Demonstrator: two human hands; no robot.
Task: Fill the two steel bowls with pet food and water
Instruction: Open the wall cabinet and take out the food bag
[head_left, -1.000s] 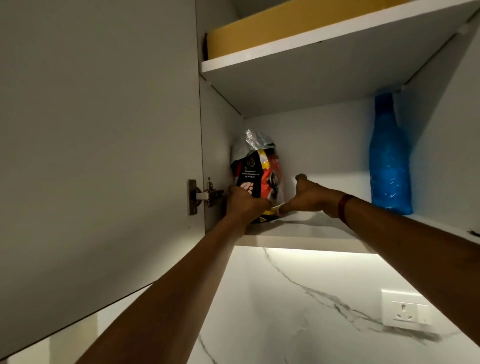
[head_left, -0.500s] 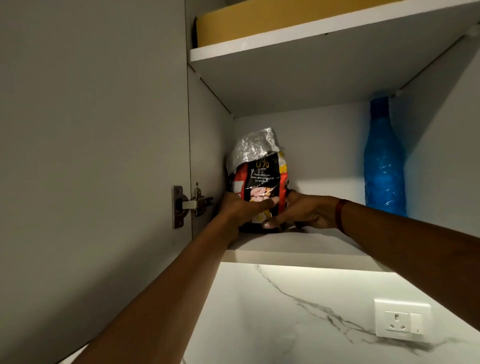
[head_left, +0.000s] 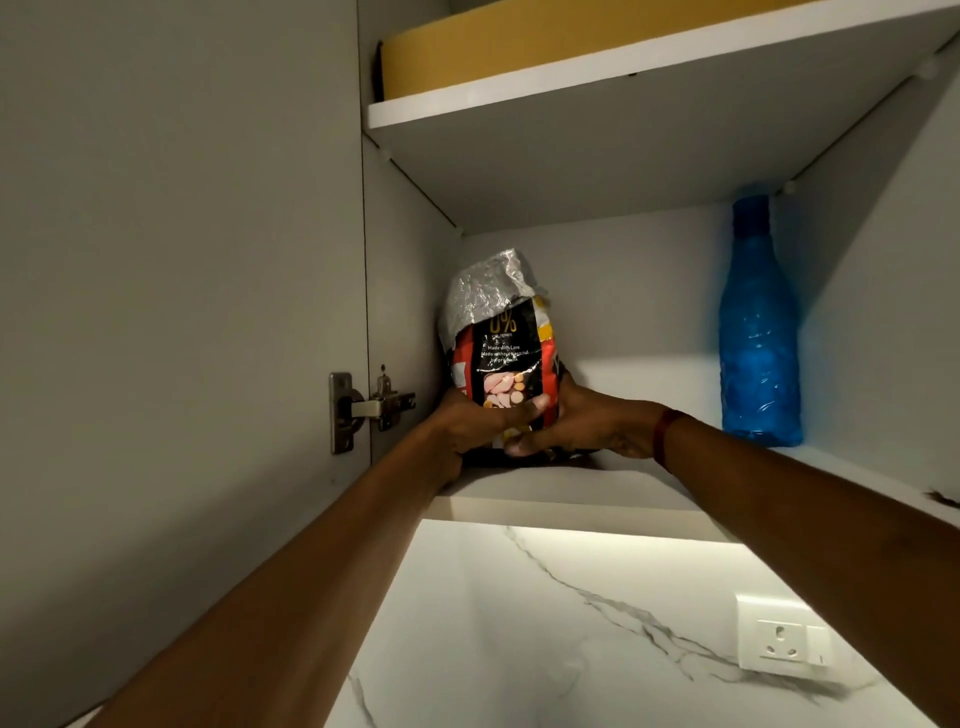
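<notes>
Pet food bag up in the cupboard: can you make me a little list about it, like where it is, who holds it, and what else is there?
bag: pet food bag, upright, silver foil top crumpled
where: lower shelf, left back corner
left hand: grips the bag's left side
right hand: grips the bag's right side
neighbour: blue bottle, upright, far right, apart from bag
below: wall socket on marble wall
steel bowls: not in view

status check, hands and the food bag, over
Left hand and right hand both grip the pet food bag low down. Bag upright, left end of shelf. Blue bottle stands apart, right; not in the way.
</notes>
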